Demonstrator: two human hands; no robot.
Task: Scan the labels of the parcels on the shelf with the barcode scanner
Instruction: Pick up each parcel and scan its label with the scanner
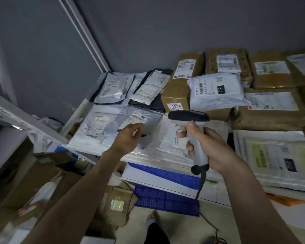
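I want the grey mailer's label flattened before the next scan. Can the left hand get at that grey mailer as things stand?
Probably yes. The left hand holds nothing and hovers right by the grey mailer, which lies on top of the white bags with nothing over it. The right hand grips the barcode scanner off to the side, clear of the way.

One scanner (192, 131); two hands (130, 138).

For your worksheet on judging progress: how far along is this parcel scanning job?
Done: nothing visibly marks any parcel as scanned. In hand: the right hand grips the barcode scanner; the left hand reaches over a grey mailer. Left: the cardboard boxes behind.
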